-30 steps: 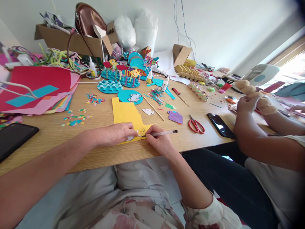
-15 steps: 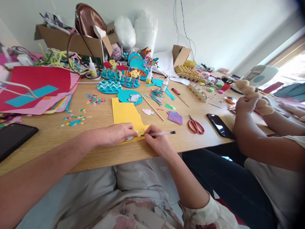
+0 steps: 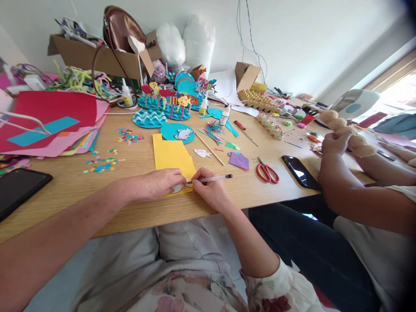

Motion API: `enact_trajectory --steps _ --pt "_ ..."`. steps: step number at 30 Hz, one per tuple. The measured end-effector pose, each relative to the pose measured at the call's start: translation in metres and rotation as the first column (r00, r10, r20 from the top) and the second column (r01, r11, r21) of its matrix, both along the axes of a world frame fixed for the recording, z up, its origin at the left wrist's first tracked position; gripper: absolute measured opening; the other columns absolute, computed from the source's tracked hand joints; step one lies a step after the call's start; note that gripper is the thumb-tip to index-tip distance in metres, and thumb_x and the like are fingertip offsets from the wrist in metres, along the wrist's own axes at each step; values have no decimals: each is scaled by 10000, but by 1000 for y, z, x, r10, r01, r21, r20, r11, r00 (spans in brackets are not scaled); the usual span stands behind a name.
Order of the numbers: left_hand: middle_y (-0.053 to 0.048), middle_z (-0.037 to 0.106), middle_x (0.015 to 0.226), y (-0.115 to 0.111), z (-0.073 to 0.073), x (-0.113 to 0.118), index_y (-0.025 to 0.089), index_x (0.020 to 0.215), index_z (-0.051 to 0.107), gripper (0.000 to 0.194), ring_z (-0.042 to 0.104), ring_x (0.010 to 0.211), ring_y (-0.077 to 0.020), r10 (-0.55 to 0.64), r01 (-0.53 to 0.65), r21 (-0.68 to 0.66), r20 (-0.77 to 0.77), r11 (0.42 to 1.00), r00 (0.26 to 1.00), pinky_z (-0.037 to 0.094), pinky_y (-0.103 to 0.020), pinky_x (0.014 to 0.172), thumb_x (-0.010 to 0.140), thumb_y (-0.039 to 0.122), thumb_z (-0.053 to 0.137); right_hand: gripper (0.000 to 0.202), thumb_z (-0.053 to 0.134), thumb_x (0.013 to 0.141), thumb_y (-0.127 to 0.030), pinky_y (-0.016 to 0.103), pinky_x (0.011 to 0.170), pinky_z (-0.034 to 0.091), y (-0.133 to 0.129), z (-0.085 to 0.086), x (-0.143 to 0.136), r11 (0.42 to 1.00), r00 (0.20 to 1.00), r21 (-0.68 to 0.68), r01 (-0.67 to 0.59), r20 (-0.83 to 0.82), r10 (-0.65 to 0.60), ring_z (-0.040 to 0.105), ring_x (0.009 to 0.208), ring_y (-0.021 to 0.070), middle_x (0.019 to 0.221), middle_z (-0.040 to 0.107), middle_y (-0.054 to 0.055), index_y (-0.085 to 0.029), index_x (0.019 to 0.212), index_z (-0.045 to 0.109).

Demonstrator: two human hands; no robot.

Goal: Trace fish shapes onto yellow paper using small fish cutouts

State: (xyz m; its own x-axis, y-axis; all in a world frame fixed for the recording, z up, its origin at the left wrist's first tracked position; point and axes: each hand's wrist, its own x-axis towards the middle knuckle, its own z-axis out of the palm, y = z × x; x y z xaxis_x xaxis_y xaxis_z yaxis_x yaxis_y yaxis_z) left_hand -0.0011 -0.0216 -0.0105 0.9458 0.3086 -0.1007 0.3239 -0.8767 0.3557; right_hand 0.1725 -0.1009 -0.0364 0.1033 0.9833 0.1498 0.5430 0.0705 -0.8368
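one pen point(image 3: 216, 178) sits clamped in our right hand point(image 3: 212, 191), tip down by a white cutout point(image 3: 177, 188) on the yellow paper point(image 3: 172, 152). our left hand point(image 3: 159, 183) rests on that cutout; whether its fingers pinch it, we cannot tell. beyond lie red-handled scissors point(image 3: 268, 172), then a white paper fish point(image 3: 202, 153), a blue disc point(image 3: 167, 131) and, well behind, a brown bag point(image 3: 122, 28).

No readable text, labels, brands, numbers or signs.
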Motion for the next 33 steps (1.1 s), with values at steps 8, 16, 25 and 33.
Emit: enact_trajectory --steps 8,16,25,33 --pt "-49 540 997 -3 5 2 172 1048 543 320 537 945 -175 33 -34 -32 -36 999 999 410 -252 808 763 46 471 58 467 681 -168 209 478 302 -1 6 -2 1000 999 22 -6 47 5 428 509 101 545 508 -36 -195 639 496" --pt "-50 539 1001 -5 10 4 167 1070 546 322 538 942 -169 27 -29 -30 -65 999 998 400 -237 798 786 44 459 80 454 673 -140 210 504 312 1 11 3 999 998 14 -51 50 50 435 534 103 572 499 -37 -195 624 484" --pt "-53 535 979 -4 9 3 171 1064 547 290 539 907 -168 12 -13 -30 -54 999 998 407 -249 778 819 85 418 65 446 663 -149 207 491 312 3 7 6 1000 1000 -6 -30 -1 30 433 525 106 559 497 -42 -200 638 478" --pt "-43 534 973 -5 10 4 175 1059 542 307 542 904 -161 11 -12 -15 -53 1000 999 413 -234 766 793 68 431 68 450 666 -157 209 486 303 5 4 5 1000 999 29 2 32 -3 423 510 105 543 503 -41 -201 628 485"
